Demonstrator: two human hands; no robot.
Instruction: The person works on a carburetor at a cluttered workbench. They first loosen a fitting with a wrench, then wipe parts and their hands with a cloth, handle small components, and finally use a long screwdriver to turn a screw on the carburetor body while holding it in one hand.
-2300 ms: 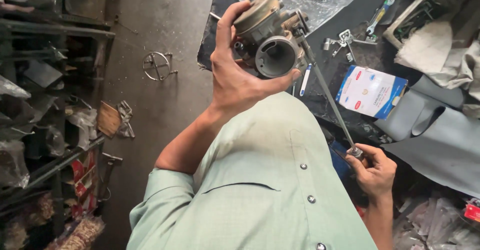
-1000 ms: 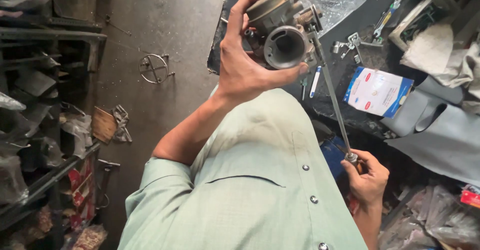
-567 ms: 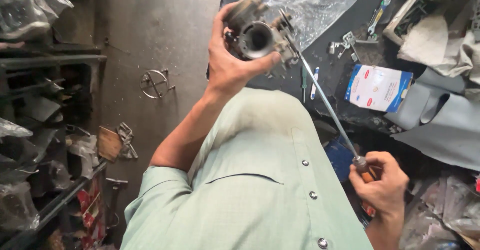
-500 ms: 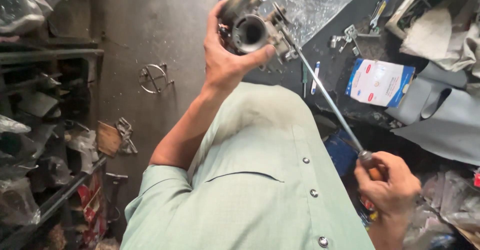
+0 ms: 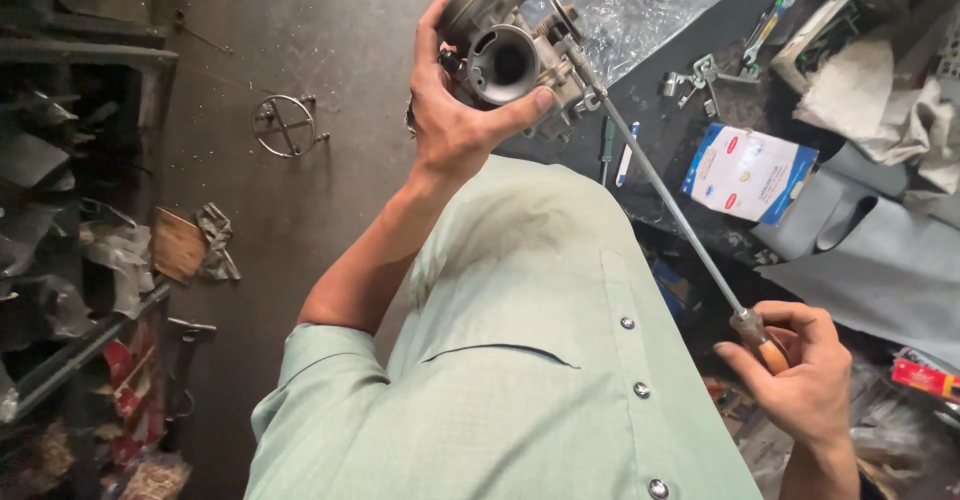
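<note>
My left hand (image 5: 455, 120) is raised and grips a grey metal carburetor (image 5: 510, 50), thumb under its round open bore, fingers wrapped over the far side. My right hand (image 5: 800, 380) is low at the right and holds the orange handle of a long thin screwdriver (image 5: 665, 195). The shaft runs up and to the left, and its tip rests against the carburetor's right side. My pale green shirt fills the lower middle of the view.
A dark mat (image 5: 700, 150) on the concrete floor carries a clear plastic bag (image 5: 640, 0), a blue-and-white packet (image 5: 748, 172), small metal fittings (image 5: 695, 75), pens and grey rags (image 5: 880, 250). A wire ring stand (image 5: 283, 125) lies on the floor. Cluttered shelves (image 5: 70, 260) line the left.
My left hand has turned the carburetor so its bore faces the camera more. My right hand has dropped and moved right, keeping the screwdriver tip against the carburetor.
</note>
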